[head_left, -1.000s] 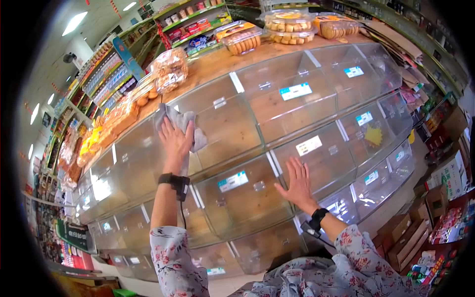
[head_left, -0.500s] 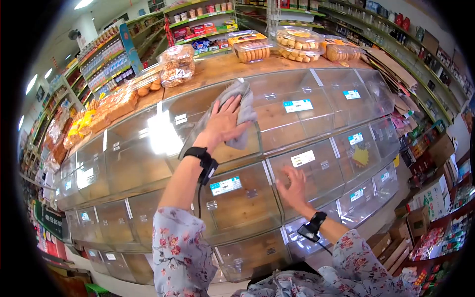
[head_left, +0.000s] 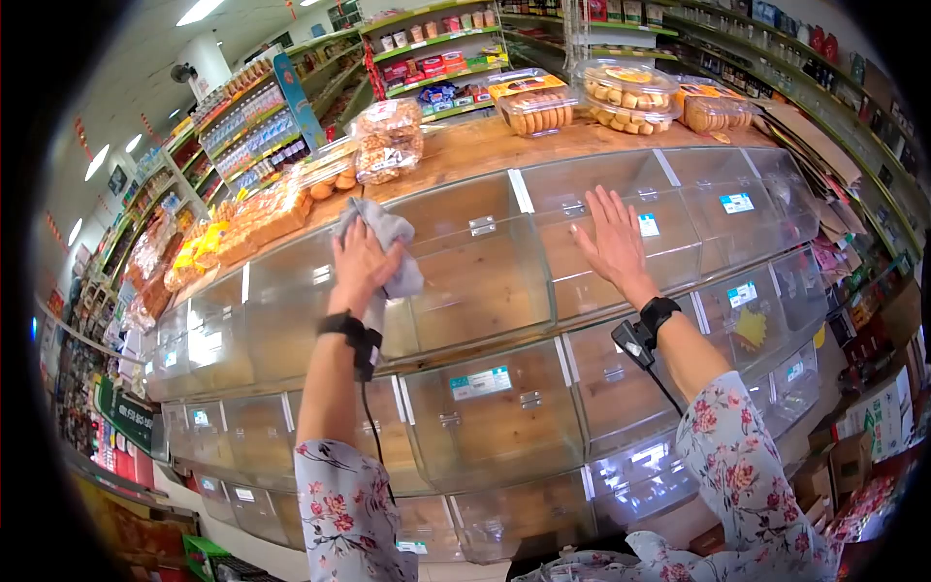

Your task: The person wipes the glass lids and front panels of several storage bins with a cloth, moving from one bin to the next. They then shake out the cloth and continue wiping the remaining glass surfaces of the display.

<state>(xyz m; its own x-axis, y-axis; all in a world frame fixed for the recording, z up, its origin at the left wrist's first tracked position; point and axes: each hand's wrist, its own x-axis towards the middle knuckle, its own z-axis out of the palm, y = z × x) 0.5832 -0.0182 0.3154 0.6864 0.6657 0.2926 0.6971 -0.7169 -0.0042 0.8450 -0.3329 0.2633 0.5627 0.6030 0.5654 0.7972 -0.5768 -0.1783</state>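
Observation:
My left hand (head_left: pixel 361 262) presses a grey cloth (head_left: pixel 400 274) against the clear lid of a top-row bin (head_left: pixel 335 291), its fingers curled over the fabric. To the right, my right hand (head_left: pixel 613 238) has its fingers spread over another clear top-row lid, near a blue and white price label (head_left: pixel 648 225); nothing is in it. Whether its palm touches the plastic is hard to tell. Both wrists wear black straps with small devices and cables.
Packed cookies (head_left: pixel 533 104), round tubs (head_left: pixel 628 97) and bagged snacks (head_left: pixel 388 141) stand on the wooden top (head_left: pixel 465 145) behind the bins. Flattened cardboard (head_left: pixel 810 145) lies at the right end. Stocked shelves rise behind, and boxes (head_left: pixel 878 417) stand on the right.
My left hand and the cloth have moved left to another part of the top row. My right hand has risen from the middle row to a top-row lid, and the view has shifted.

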